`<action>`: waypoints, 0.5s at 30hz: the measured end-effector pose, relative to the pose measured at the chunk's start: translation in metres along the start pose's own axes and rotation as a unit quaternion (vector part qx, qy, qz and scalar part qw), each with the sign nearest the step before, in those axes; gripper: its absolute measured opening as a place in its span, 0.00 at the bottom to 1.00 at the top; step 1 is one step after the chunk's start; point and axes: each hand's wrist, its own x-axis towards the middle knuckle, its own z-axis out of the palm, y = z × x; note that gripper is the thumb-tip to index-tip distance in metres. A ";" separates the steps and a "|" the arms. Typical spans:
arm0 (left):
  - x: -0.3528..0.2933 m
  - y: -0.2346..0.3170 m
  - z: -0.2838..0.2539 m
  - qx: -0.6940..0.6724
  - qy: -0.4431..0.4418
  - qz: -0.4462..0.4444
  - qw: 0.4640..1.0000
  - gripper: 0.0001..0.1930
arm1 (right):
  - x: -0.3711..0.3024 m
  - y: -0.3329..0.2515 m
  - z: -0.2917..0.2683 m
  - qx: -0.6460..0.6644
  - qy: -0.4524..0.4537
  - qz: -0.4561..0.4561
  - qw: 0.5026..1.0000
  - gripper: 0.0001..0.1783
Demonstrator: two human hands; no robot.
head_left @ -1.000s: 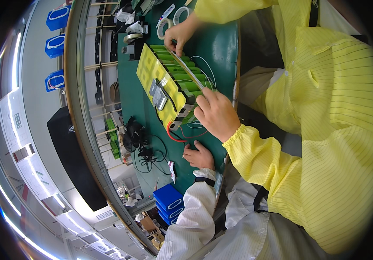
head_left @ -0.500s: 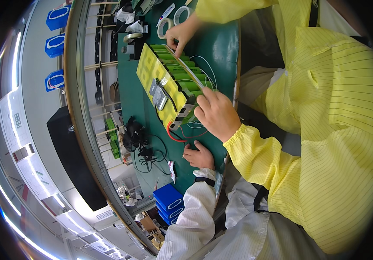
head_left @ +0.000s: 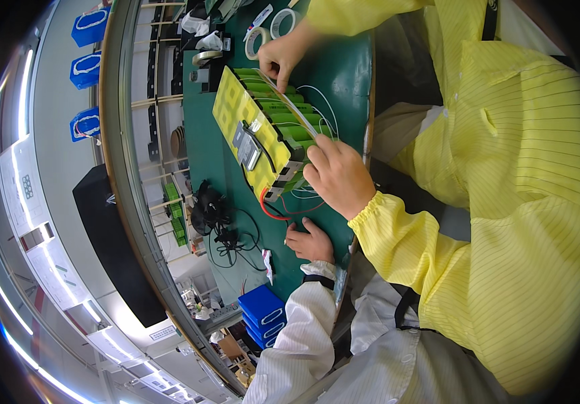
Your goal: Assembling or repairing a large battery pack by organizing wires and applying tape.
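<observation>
My yellow-sleeved arms reach over a battery pack (head_left: 253, 131) of green cylindrical cells (head_left: 286, 120), with a yellow board on its side. A narrow white strip (head_left: 296, 111) runs along the cells. My left hand (head_left: 337, 176), lower in the picture, is closed on one end of the strip at the pack's corner. Bent fingers of my right hand (head_left: 284, 57), near the top, pinch or press the strip further along; the exact contact is partly hidden. Thin white wires loop beside the cells. Red and black leads (head_left: 273, 212) leave the pack's lower end.
A co-worker's hand (head_left: 310, 242) in a white sleeve rests on the green table (head_left: 333, 74) near the leads. Tape rolls (head_left: 256, 42) lie beyond my right hand. A black cable bundle (head_left: 219, 222) and stacked blue packs (head_left: 263, 310) sit further off.
My right hand's fingers have shifted slightly along the strip toward my left hand. My left hand, the pack and the co-worker's hand look almost unchanged.
</observation>
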 end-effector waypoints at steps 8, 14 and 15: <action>-0.006 0.000 0.004 -0.005 -0.008 0.000 1.000 0.25 | 0.000 0.004 -0.006 -0.015 -0.023 -0.002 1.000 0.06; -0.003 -0.002 0.002 -0.008 0.001 0.007 1.000 0.25 | 0.002 0.002 -0.005 -0.017 -0.022 -0.001 1.000 0.06; -0.003 -0.001 0.003 -0.008 -0.001 0.008 1.000 0.25 | 0.001 0.003 -0.005 -0.020 -0.024 0.000 1.000 0.06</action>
